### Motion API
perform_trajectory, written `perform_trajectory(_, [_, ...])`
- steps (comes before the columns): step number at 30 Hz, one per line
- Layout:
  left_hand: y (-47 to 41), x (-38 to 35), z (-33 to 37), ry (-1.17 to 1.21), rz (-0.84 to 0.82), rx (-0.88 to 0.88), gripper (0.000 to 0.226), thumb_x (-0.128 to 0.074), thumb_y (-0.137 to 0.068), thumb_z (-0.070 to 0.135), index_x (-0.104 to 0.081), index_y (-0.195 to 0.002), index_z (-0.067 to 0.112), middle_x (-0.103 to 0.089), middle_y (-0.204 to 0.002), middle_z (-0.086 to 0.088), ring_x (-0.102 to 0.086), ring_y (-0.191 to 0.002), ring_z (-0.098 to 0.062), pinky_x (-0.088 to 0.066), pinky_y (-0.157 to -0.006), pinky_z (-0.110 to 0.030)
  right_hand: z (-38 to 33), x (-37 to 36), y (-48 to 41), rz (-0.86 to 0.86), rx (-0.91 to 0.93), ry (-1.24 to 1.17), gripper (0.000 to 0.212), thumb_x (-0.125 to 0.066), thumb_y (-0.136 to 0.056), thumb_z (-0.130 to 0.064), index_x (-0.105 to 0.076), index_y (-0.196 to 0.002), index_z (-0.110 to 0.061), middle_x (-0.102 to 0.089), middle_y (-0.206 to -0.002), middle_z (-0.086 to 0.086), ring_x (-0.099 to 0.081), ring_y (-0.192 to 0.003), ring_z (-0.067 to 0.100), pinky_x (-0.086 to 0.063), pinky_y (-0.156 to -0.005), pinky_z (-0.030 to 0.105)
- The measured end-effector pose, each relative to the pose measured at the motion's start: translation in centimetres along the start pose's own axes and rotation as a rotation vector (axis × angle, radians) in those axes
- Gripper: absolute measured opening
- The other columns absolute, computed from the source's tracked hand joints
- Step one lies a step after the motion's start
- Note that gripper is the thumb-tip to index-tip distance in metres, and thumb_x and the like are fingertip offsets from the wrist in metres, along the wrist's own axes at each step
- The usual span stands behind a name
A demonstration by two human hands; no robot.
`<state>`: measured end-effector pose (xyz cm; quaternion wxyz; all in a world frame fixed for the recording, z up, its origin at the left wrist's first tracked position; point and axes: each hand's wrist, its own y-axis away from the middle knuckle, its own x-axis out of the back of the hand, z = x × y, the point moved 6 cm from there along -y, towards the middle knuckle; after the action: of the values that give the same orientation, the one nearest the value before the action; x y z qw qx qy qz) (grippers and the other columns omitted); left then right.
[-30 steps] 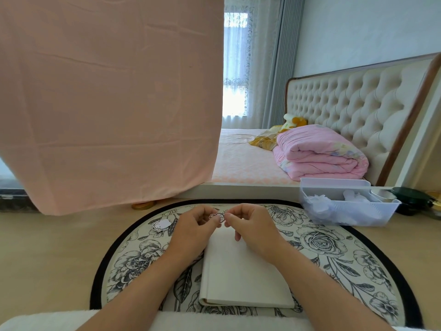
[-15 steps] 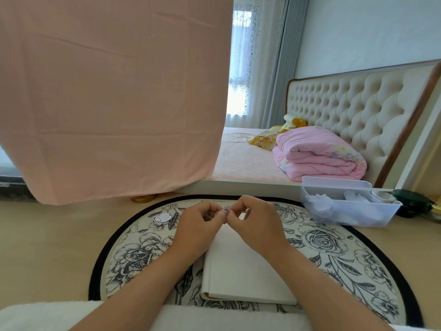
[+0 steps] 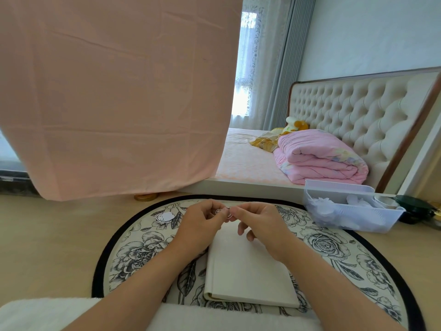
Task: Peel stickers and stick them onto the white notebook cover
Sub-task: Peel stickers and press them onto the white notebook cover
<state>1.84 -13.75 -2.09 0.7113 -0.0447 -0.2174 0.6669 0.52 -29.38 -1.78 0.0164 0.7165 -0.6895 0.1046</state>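
A closed white notebook [image 3: 248, 271] lies on a round floral mat [image 3: 133, 256] in front of me. Above its far edge my left hand [image 3: 200, 225] and my right hand [image 3: 260, 225] meet, and both pinch one small sticker [image 3: 224, 212] between thumb and fingertips. Most of that sticker is hidden by the fingers. A second sticker [image 3: 164, 217], white with a little face, lies loose on the mat to the left of my left hand.
A clear plastic bin [image 3: 348, 211] with white bits stands at the mat's right edge, dark dishes [image 3: 415, 209] beyond it. A pink sheet [image 3: 114, 91] hangs at the left. Behind the mat lies a bed with a folded pink quilt [image 3: 319, 158].
Both hands stay together on the small sticker and have shifted only slightly. The camera has tilted a little, so the scene sits a bit differently in the frame.
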Motion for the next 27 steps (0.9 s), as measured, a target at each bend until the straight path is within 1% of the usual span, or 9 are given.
perform_trajectory(2, [0.0, 0.0, 0.0, 0.009, -0.003, 0.0, 0.016, -0.068, -0.092, 0.015, -0.071, -0.078, 0.022, -0.071, -0.069, 0.009, -0.059, -0.061, -0.007, -0.051, -0.063, -0.028, -0.3, 0.0, -0.1, 0.044, 0.06, 0.094, 0.014, -0.069, -0.093, -0.019, -0.078, -0.085, -0.012, -0.075, -0.083, 0.005, -0.06, -0.059, 0.016, -0.04, -0.047, 0.025])
perform_trajectory(6, [0.0, -0.2, -0.3, 0.021, -0.014, 0.007, 0.015, -0.068, -0.091, 0.015, -0.072, -0.078, 0.021, -0.072, -0.07, 0.007, -0.059, -0.061, -0.008, -0.053, -0.066, -0.032, -0.4, -0.4, -0.2, 0.106, 0.131, 0.255, 0.016, -0.064, -0.095, -0.018, -0.072, -0.083, -0.011, -0.07, -0.074, -0.005, -0.06, -0.052, 0.014, -0.04, -0.049, 0.018])
perform_trajectory(8, [0.0, -0.2, -0.5, 0.006, -0.004, 0.025, 0.014, -0.068, -0.091, 0.017, -0.072, -0.079, 0.021, -0.072, -0.07, 0.008, -0.059, -0.061, -0.008, -0.053, -0.066, -0.032, -0.3, -0.6, -0.2, 0.107, 0.111, 0.25, 0.015, -0.063, -0.095, -0.019, -0.071, -0.084, -0.012, -0.069, -0.076, -0.003, -0.061, -0.053, 0.015, -0.04, -0.047, 0.019])
perform_trajectory(9, [0.0, -0.1, -0.5, 0.002, 0.002, 0.034, 0.014, -0.067, -0.092, 0.017, -0.072, -0.079, 0.021, -0.072, -0.07, 0.008, -0.06, -0.061, -0.008, -0.053, -0.066, -0.03, -0.2, -0.6, -0.2, 0.091, 0.083, 0.208, 0.015, -0.063, -0.096, -0.018, -0.072, -0.085, -0.012, -0.069, -0.079, -0.002, -0.062, -0.054, 0.015, -0.04, -0.046, 0.021])
perform_trajectory(12, [-0.1, 0.2, -0.4, 0.026, 0.017, 0.057, 0.015, -0.065, -0.092, 0.017, -0.072, -0.079, 0.02, -0.071, -0.069, 0.008, -0.06, -0.06, -0.006, -0.048, -0.058, -0.017, 0.1, -0.8, -0.1, 0.007, -0.03, 0.0, 0.015, -0.064, -0.097, -0.02, -0.075, -0.092, -0.01, -0.072, -0.086, 0.001, -0.062, -0.06, 0.017, -0.04, -0.044, 0.025])
perform_trajectory(15, [-0.1, 0.3, -0.2, 0.044, 0.006, 0.067, 0.014, -0.065, -0.092, 0.017, -0.072, -0.08, 0.019, -0.071, -0.069, 0.006, -0.06, -0.058, -0.003, -0.044, -0.055, -0.01, 0.1, -0.6, 0.0, -0.047, -0.082, -0.068, 0.016, -0.066, -0.096, -0.022, -0.077, -0.096, -0.01, -0.072, -0.089, 0.003, -0.061, -0.064, 0.017, -0.04, -0.047, 0.026])
perform_trajectory(19, [-0.1, 0.1, -0.2, 0.054, -0.02, 0.074, 0.015, -0.065, -0.093, 0.015, -0.071, -0.079, 0.019, -0.07, -0.069, 0.005, -0.059, -0.057, -0.002, -0.043, -0.054, -0.01, -0.2, -0.2, -0.1, -0.023, -0.053, 0.032, 0.015, -0.067, -0.095, -0.02, -0.079, -0.09, -0.012, -0.074, -0.083, 0.002, -0.061, -0.062, 0.016, -0.04, -0.047, 0.026])
perform_trajectory(23, [-0.1, 0.1, -0.3, 0.035, -0.018, 0.073, 0.013, -0.066, -0.091, 0.016, -0.072, -0.08, 0.018, -0.071, -0.069, 0.005, -0.058, -0.057, -0.001, -0.046, -0.056, -0.012, -0.9, 0.1, 0.0, 0.019, 0.031, 0.168, 0.014, -0.068, -0.094, -0.019, -0.078, -0.085, -0.013, -0.074, -0.078, 0.003, -0.06, -0.058, 0.014, -0.04, -0.046, 0.025])
perform_trajectory(27, [-0.1, 0.3, -0.3, 0.029, -0.013, 0.065, 0.012, -0.066, -0.091, 0.018, -0.073, -0.081, 0.018, -0.071, -0.069, 0.006, -0.058, -0.058, -0.002, -0.049, -0.059, -0.017, -1.3, 0.0, 0.1, 0.048, 0.08, 0.238, 0.014, -0.068, -0.093, -0.019, -0.078, -0.084, -0.014, -0.073, -0.075, 0.001, -0.058, -0.055, 0.01, -0.04, -0.048, 0.018])
